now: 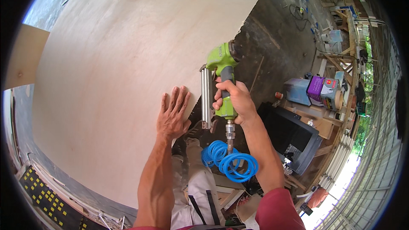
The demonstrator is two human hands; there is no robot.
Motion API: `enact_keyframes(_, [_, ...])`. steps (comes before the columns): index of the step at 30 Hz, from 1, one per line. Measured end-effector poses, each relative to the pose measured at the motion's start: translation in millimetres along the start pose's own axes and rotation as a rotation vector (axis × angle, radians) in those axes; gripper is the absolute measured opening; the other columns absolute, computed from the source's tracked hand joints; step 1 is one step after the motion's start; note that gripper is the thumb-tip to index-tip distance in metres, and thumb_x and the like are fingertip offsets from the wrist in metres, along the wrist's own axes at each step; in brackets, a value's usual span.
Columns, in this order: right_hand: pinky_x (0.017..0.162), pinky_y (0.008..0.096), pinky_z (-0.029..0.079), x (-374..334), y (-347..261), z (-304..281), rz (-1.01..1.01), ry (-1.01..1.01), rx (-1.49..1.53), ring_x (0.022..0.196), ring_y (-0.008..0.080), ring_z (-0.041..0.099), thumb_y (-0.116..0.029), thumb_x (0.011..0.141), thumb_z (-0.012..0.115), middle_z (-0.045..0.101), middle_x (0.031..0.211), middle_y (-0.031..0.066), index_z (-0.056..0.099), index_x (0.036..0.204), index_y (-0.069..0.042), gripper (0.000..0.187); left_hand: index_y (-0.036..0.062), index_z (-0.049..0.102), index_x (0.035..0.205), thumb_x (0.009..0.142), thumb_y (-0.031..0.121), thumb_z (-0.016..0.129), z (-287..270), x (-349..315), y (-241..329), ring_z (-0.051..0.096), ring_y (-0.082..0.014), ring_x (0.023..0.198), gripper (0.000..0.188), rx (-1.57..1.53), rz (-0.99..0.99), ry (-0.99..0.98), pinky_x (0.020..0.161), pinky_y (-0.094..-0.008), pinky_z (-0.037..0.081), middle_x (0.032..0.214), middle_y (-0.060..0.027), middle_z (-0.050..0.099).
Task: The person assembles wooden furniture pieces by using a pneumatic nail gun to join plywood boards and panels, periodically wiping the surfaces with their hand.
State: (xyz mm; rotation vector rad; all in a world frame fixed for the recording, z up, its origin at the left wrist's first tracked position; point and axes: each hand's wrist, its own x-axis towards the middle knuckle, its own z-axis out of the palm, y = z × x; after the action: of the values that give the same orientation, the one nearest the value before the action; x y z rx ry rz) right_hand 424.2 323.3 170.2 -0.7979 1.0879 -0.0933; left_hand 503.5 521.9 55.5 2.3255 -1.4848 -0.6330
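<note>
A green pneumatic nail gun point(221, 59) is gripped by its dark handle in my right hand point(239, 99). Its silver magazine point(206, 98) runs down beside the handle, toward my left hand. From the metal coupling at its base hangs a coiled blue air hose point(239, 167). My left hand point(172, 115) lies flat, fingers stretched out, on a large pale plywood sheet point(106, 68), close to the sheet's right edge. The gun is held over that edge; whether its nose touches the wood cannot be made out.
Dark floor point(272, 55) lies beyond the sheet's right edge. An old black television point(285, 132) sits at the right, near a purple box point(316, 89) and a wooden shelf frame point(352, 51). At lower left is a black mat with yellow squares point(47, 196).
</note>
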Motion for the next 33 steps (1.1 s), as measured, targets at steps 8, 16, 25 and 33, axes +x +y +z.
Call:
enact_keyframes(8, [0.053,0.0364,0.050,-19.8,12.7,-17.5,0.083,0.040,0.097,0.054,0.0177,0.055,-0.013,0.087,0.063,0.056,0.073,0.0119,0.050,0.113,0.002,0.033,0.0139,0.023,0.159,0.066,0.033,0.077,-1.8,1.3,-1.7,0.013,-0.0264,0.155,0.109,-0.004,-0.007,-0.014,0.126,-0.0518,0.009,0.167,-0.0065,0.018])
enact_keyframes(16, [0.056,0.0366,0.049,-29.9,15.1,-13.5,0.112,0.050,0.065,0.054,0.0166,0.055,-0.012,0.088,0.061,0.057,0.070,0.0100,0.048,0.127,0.007,0.045,0.0150,0.021,0.160,0.066,0.036,0.077,-1.6,1.6,-3.2,0.012,-0.0256,0.155,0.111,0.019,-0.011,-0.024,0.126,-0.0512,0.008,0.168,-0.0054,0.016])
enact_keyframes(25, [0.056,0.0376,0.050,-29.9,15.9,-10.1,0.115,0.073,0.000,0.052,0.0174,0.055,-0.011,0.088,0.061,0.056,0.071,0.0103,0.051,0.121,0.002,0.037,0.0043,0.014,0.159,0.068,0.040,0.076,-0.8,5.1,-2.1,0.008,-0.0251,0.155,0.116,0.010,-0.057,-0.050,0.127,-0.0467,0.005,0.168,-0.0103,0.012])
enact_keyframes(33, [0.057,0.0375,0.050,-34.8,18.8,-7.8,0.082,0.071,0.023,0.053,0.0171,0.055,-0.013,0.088,0.062,0.056,0.072,0.0107,0.044,0.132,0.007,0.051,-0.0026,0.011,0.158,0.065,0.038,0.078,1.3,5.5,-2.1,0.006,-0.0296,0.155,0.121,-0.047,-0.099,-0.004,0.126,-0.0497,0.003,0.167,-0.0173,0.010])
